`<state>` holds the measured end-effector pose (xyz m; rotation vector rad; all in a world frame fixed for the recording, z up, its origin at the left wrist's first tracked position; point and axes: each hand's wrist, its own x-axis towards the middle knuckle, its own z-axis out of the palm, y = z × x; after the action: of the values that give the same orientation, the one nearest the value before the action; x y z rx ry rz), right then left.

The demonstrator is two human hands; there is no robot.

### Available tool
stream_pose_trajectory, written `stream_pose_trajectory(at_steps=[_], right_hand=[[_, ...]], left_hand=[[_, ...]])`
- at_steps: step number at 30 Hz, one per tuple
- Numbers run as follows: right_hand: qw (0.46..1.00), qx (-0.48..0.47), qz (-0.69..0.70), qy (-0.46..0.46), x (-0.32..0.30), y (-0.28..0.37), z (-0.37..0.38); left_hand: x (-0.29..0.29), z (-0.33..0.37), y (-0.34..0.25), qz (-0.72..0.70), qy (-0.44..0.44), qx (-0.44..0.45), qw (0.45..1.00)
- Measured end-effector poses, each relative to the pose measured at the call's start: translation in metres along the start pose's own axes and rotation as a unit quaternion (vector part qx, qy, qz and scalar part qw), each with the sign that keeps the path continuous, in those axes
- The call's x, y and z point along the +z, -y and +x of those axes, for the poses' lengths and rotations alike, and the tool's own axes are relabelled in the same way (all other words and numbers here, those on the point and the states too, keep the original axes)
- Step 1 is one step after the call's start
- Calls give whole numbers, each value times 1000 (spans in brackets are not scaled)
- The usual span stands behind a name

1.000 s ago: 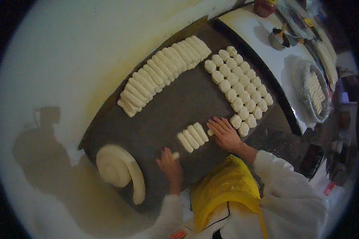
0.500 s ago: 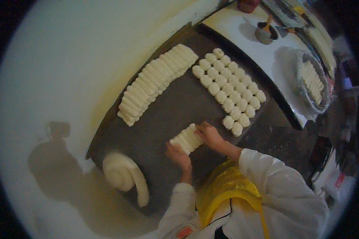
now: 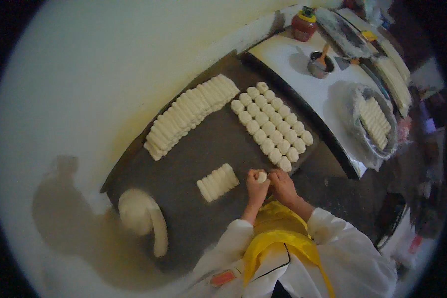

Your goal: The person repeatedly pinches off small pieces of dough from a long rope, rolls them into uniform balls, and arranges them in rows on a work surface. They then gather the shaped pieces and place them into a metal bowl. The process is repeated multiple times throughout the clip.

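Note:
My left hand [image 3: 257, 189] is closed around a small pale dough ball [image 3: 261, 177], whose top shows above the fingers. Right beside it, my right hand [image 3: 282, 186] has its fingers curled in; what they hold, if anything, is hidden. Both hands are close to the near end of a block of round dough pieces [image 3: 276, 119], set in tight rows on the dark board [image 3: 198, 149]. A short row of flattened dough strips [image 3: 217, 182] lies left of my hands. Farther back, a long curved stack of dough strips [image 3: 191, 114] runs along the wall side.
At the near left is a coiled thick dough rope [image 3: 136, 213] with its end trailing toward me. The white surface [image 3: 293, 62] at the right holds a metal pot [image 3: 321, 65] with a brush, a red jar [image 3: 303, 27], a scraper [image 3: 341, 62] and a plastic-lined basin [image 3: 355, 111] of dough strips.
Both hands have left the short row of dough strips and moved right. A dough ball is now in my left hand. The whole view has shifted a little.

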<state>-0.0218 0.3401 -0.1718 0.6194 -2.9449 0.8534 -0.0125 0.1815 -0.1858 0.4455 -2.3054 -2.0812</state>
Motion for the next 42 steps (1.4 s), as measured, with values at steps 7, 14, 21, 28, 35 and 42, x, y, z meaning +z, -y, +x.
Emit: stream_pose_trajectory(at_steps=[7, 14, 21, 28, 35, 42], right_hand=[[862, 264, 410, 137, 16, 42, 63], [991, -10, 3, 131, 42, 69, 109], [939, -131, -127, 292, 16, 69, 136], [971, -139, -131, 144, 67, 62, 180], [981, -104, 15, 165, 9, 41, 81], [988, 80, 120, 62, 64, 76, 106]], left_hand=[[-178, -19, 55, 137, -132, -49, 980], [-239, -84, 91, 199, -353, -136, 904], [-247, -48, 3, 547, -73, -67, 831], [-267, 7, 44, 573, -191, 27, 797], [-233, -81, 55, 430, -195, -29, 881], [-169, -15, 36, 266, -295, -120, 910]])
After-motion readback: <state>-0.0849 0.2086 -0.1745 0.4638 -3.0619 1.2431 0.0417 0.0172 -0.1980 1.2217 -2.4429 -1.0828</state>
